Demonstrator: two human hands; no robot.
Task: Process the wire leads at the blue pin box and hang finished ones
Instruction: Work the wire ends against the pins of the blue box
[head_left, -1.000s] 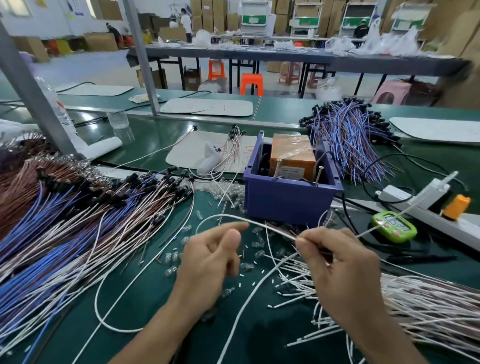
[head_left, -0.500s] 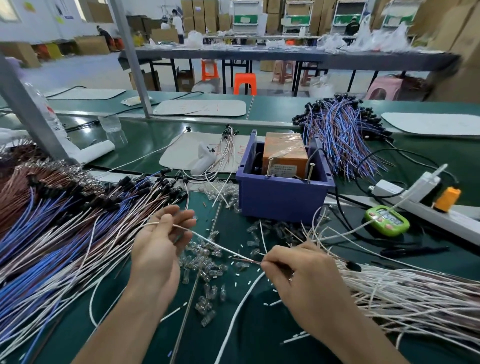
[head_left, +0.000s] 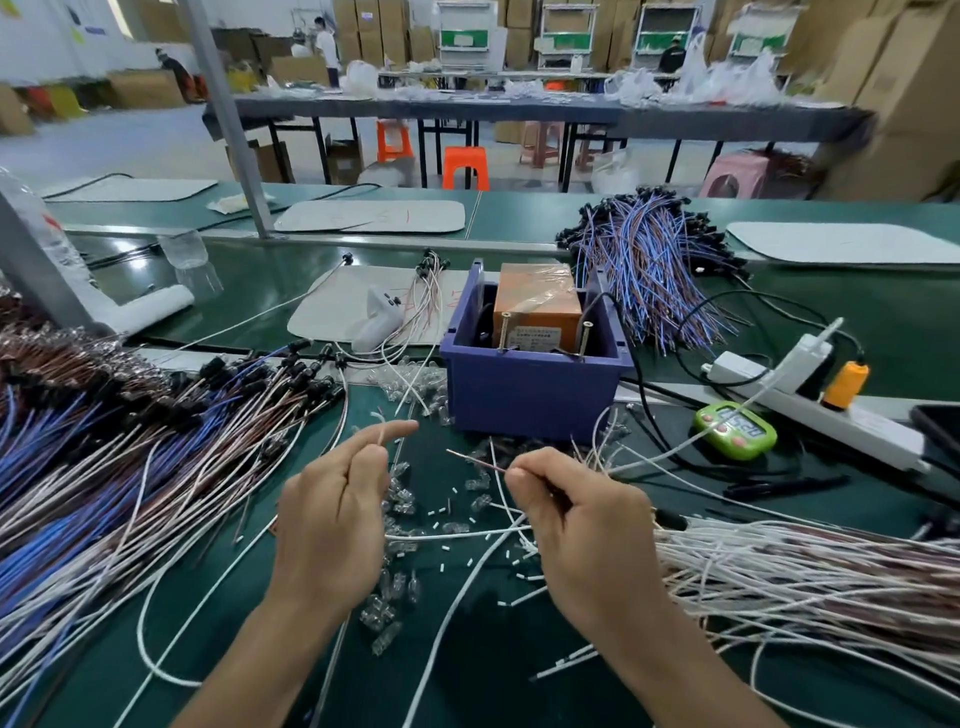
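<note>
Head: left hand (head_left: 332, 519), right hand (head_left: 576, 519) pinch thin white lead (head_left: 381, 435), coppery tip (head_left: 475, 461)

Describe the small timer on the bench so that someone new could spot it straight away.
Start at the blue box in the middle of the green bench. Look to its right, just in front of the long white power strip, where the timer lies. It is the only lime-green thing there: rounded, with a dark number display, among black cables and white wires.

A single head-worn wide-angle view looks forward and down, close over the green bench (head_left: 519, 675), toward the distant workshop.
</note>
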